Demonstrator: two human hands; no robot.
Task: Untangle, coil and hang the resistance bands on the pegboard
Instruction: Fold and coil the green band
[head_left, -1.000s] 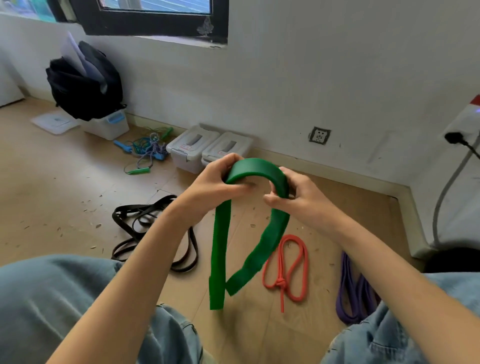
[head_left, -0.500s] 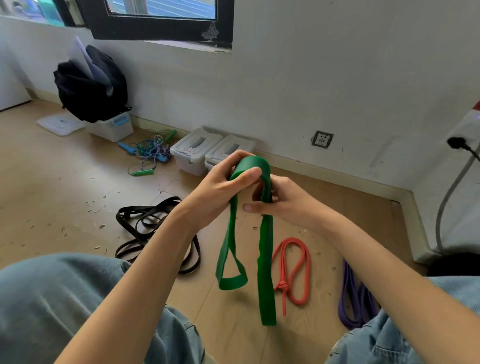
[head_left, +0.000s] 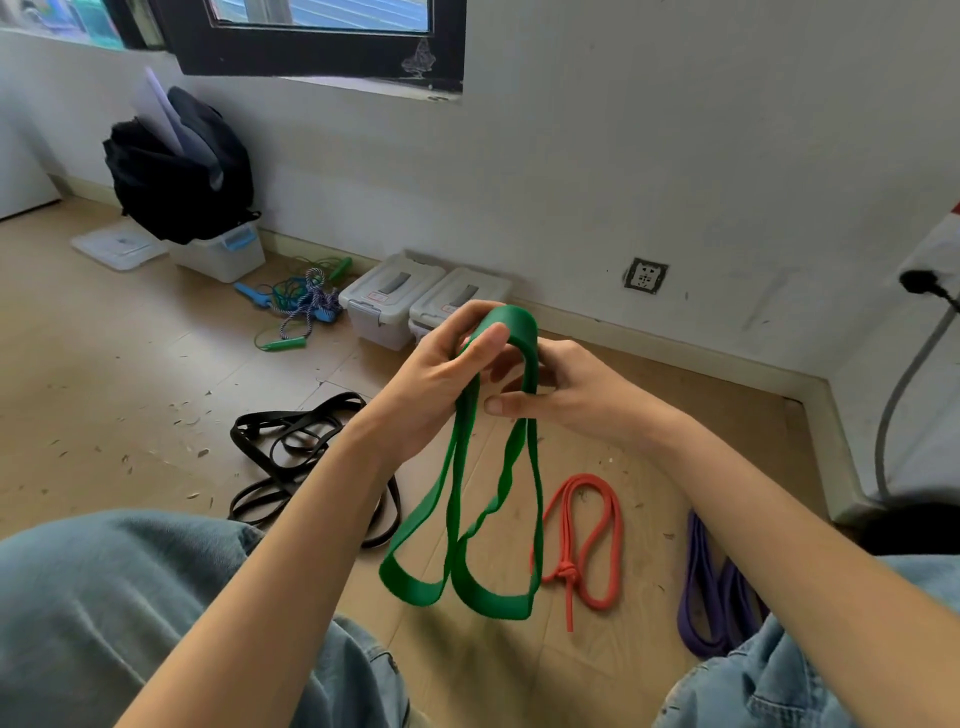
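Observation:
A wide green band (head_left: 465, 525) is held up in front of me, folded over at the top, with two loops hanging down above the floor. My left hand (head_left: 441, 384) grips the left side of the fold, thumb on the front. My right hand (head_left: 566, 395) pinches the right strands just below the fold. On the wooden floor lie a tangled black band (head_left: 291, 457) at the left, a knotted orange band (head_left: 587, 540) under the green loops' right, and a purple band (head_left: 711, 597) by my right knee. No pegboard is in view.
Two lidded plastic boxes (head_left: 410, 301) stand against the wall behind my hands. Skipping ropes (head_left: 301, 306) lie left of them. A black backpack (head_left: 176, 171) sits on a white bin at the far left. A grey cable (head_left: 904, 395) hangs at the right. My knees fill the bottom corners.
The green band went from a single arch with two hanging ends to a narrower fold with two loops hanging. My hands came closer together at its top.

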